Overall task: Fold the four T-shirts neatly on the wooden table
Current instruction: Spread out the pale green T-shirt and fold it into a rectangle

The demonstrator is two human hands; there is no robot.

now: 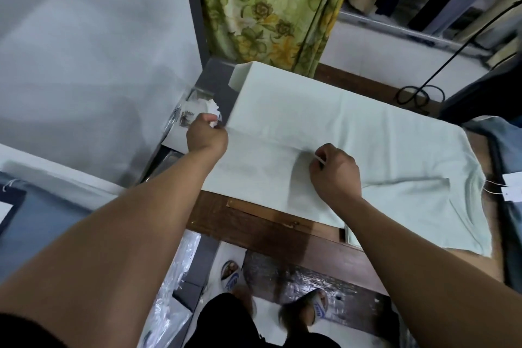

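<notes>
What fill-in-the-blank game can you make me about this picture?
The pale green T-shirt lies on a ____ table.
The left hand and the right hand both pinch the ____.
The curtain behind the table has yellow ____ printed on it.
Missing words: wooden; T-shirt; flowers.

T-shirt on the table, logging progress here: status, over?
Left hand pinches T-shirt edge, right hand its middle crease. T-shirt spread on wooden table. Paper tags at right end.

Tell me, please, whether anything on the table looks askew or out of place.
Nothing looks damaged. The T-shirt spreads past the table, its hem end drooping off the far left corner; the left hand and right hand pinch a fold in it.
</notes>
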